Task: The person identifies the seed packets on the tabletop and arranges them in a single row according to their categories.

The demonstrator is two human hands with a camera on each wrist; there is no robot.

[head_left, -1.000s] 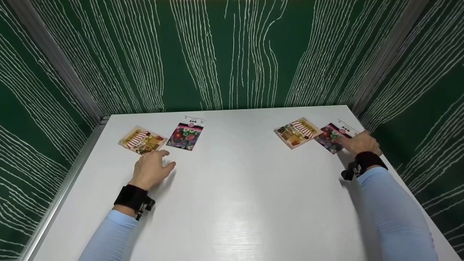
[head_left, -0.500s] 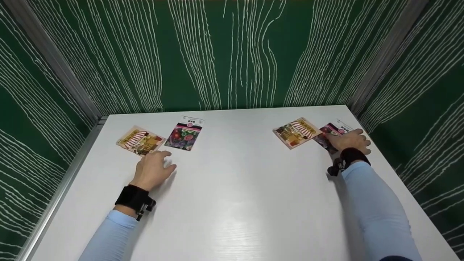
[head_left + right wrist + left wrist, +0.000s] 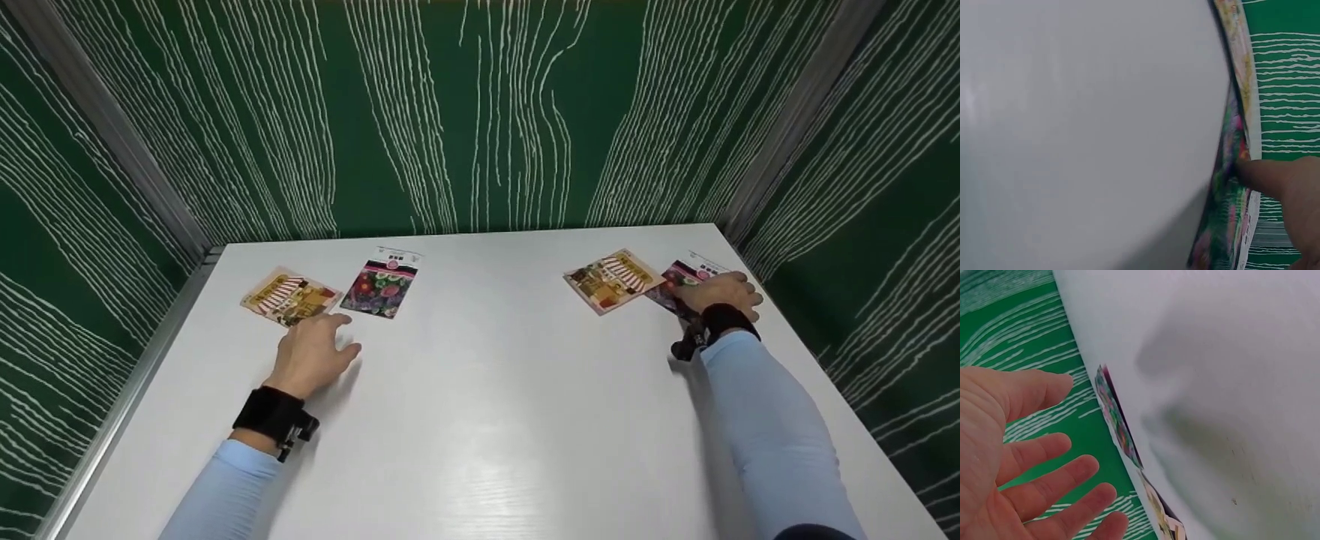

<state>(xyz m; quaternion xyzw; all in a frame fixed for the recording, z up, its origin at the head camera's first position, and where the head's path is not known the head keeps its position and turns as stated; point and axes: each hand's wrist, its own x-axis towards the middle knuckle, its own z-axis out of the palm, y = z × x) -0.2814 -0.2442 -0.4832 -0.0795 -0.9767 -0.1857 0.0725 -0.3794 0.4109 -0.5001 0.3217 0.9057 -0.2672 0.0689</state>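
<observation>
Fingers point(image 3: 1266, 177) of the right hand point(image 3: 721, 292) pressed down on the dark flower packet point(image 3: 679, 281) at the far right of the white surface point(image 3: 495, 405), one fingertip flat on the print in the right wrist view; whether curled round an edge, cannot tell. Just left of that packet, touching or slightly overlapping, a striped-awning packet point(image 3: 611, 280). Fingers point(image 3: 1053, 481) of the left hand point(image 3: 311, 352) spread apart and relaxed, gripping nothing, palm down on the surface. Just beyond those fingertips, another striped-awning packet point(image 3: 289, 295), with a second flower packet point(image 3: 381, 287) beside it on the right. Green walls point(image 3: 480, 112) with white wavy lines all round.
</observation>
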